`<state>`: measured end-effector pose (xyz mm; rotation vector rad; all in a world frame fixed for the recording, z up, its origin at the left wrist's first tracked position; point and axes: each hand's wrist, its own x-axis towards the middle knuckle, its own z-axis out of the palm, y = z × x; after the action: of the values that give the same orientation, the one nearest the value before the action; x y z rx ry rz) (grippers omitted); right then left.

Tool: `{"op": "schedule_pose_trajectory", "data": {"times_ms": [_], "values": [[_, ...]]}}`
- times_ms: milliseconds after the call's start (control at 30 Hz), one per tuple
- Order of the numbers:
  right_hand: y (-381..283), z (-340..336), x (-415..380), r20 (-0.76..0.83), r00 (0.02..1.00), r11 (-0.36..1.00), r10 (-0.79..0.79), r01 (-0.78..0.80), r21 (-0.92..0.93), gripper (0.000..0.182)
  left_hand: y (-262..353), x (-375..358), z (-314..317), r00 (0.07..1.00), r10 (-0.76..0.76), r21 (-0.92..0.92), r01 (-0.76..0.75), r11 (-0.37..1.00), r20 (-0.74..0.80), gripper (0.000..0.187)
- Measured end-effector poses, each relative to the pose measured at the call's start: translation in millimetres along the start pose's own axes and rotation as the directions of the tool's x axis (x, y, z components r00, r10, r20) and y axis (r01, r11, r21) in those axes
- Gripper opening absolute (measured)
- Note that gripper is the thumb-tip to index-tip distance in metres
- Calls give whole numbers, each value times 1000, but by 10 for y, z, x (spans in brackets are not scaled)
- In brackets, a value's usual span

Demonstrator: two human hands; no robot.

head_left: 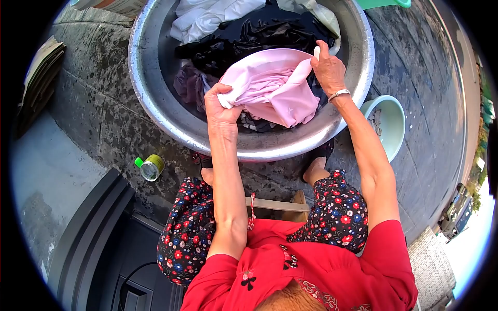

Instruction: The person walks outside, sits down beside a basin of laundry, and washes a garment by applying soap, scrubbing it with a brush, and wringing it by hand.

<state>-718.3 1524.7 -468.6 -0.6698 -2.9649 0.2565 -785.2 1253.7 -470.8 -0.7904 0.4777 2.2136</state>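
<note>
A pink garment [277, 85] is stretched between my two hands over the large metal basin [179, 132]. My left hand [221, 106] is closed around its left edge, where a white part shows at the fingers. On the other side my right hand [329, 70], with a bracelet at the wrist, pinches the upper right edge, also by a white part. The middle of the garment sags in folds. Under and behind it, black cloth [259, 36] and white cloth [207, 18] lie in the basin, with a dull purple cloth [192, 85] at the left.
Right of the basin stands a pale green bucket [397, 129] with something light inside. A small can [152, 167] with a green piece is on the wet pavement [98, 78] at the left. Flattened cardboard [41, 83] lies farther left. A wooden stool [280, 205] shows between my legs.
</note>
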Motion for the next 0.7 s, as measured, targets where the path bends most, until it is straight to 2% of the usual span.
{"op": "schedule_pose_trajectory", "data": {"times_ms": [33, 67, 100, 133, 167, 200, 300, 367, 433, 467, 500, 567, 633, 700], "values": [[25, 4, 17, -79, 996, 997, 30, -24, 74, 43, -5, -4, 11, 1000, -18, -2, 18, 1000, -18, 43], [49, -6, 7, 19, 991, 935, 131, -130, 331, 41, -8, -5, 12, 1000, -19, 4, 19, 1000, -12, 42], [-10, -69, 2, 20, 991, 934, 130, -129, 335, 41, -5, -12, 16, 1000, -16, 5, 16, 1000, -13, 42], [-78, -128, -14, 197, 944, 727, 265, -330, 603, 41, -6, -22, 21, 1000, -9, 6, 9, 1000, -20, 41], [-131, -172, -45, 400, 858, 412, 323, -508, 757, 40, -5, -28, 30, 1000, -4, 8, 4, 1000, -26, 41], [-163, -203, -83, 422, 845, 319, 328, -519, 793, 39, 0, -30, 32, 1000, -5, 10, 6, 1000, -24, 41], [-182, -205, -201, 405, 819, 290, 407, -536, 793, 38, -12, -29, 23, 997, 12, 24, -10, 1000, -74, 41], [-171, -185, -279, 296, 875, 578, 383, -477, 662, 36, -27, -20, 13, 998, -8, 18, 9, 1000, -69, 40], [-281, -106, -303, 80, 958, 810, 277, -277, 517, 42, -54, -27, 57, 999, 4, 32, -2, 999, -45, 41], [-330, -78, -287, 153, 944, 801, 293, -329, 500, 54, -67, -37, 76, 1000, 15, 48, -14, 999, -22, 42], [-354, -41, -264, 155, 943, 800, 293, -331, 501, 54, -78, -48, 106, 1000, 16, 50, -15, 999, -25, 42], [-342, 63, -186, 271, 934, 908, 234, -309, 283, 54, -116, -68, 180, 998, 21, 62, -24, 998, 51, 46], [-226, 167, -129, 244, 939, 910, 241, -306, 280, 49, -160, -134, 321, 998, 27, 69, -32, 997, 64, 50], [-90, 178, -89, 257, 949, 921, 184, -258, 292, 46, -210, -169, 414, 988, 0, 76, -12, 997, 151, 49]]}}
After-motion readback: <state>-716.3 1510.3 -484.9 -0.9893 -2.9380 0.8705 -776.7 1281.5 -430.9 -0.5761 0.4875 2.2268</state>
